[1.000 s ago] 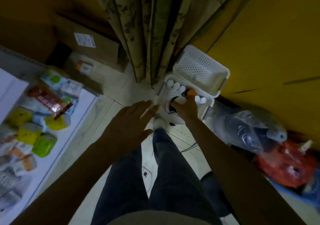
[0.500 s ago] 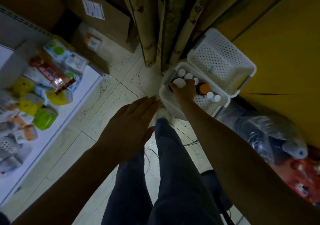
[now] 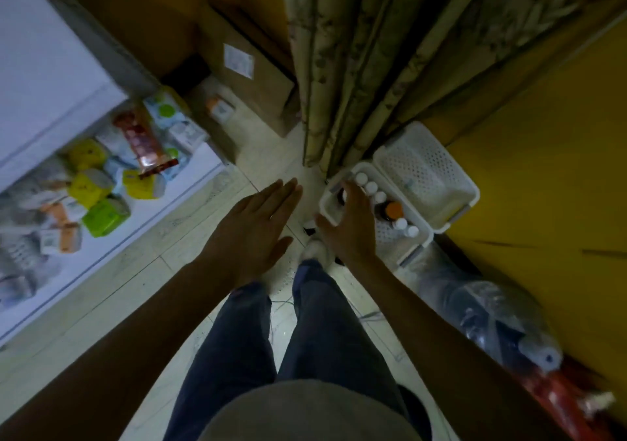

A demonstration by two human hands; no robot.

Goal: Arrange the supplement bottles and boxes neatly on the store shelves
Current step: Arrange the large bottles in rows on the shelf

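Observation:
A white perforated basket (image 3: 420, 238) stands on the floor and holds several white-capped bottles (image 3: 370, 187) and an orange-capped bottle (image 3: 393, 209). My right hand (image 3: 353, 226) reaches into the basket's left end, fingers curled down round a dark bottle (image 3: 340, 197) that is mostly hidden beneath them. Out over the floor tiles, my left hand (image 3: 254, 226) hovers flat with straight fingers and holds nothing. To the left is a low white shelf (image 3: 135, 226) with a green box (image 3: 105, 218), yellow boxes (image 3: 88, 184) and other packets lying in disorder.
A second white basket (image 3: 427, 176) sits behind the first, against a patterned curtain (image 3: 356, 67). Cardboard cartons (image 3: 251, 77) stand at the back. Plastic-wrapped bundles (image 3: 488, 315) lie along the yellow wall (image 3: 543, 169) on the right. My legs stand between shelf and baskets.
My right hand has slid from the basket's middle to its left end and closed on a dark bottle. The view has shifted down and right. My left hand still hovers flat.

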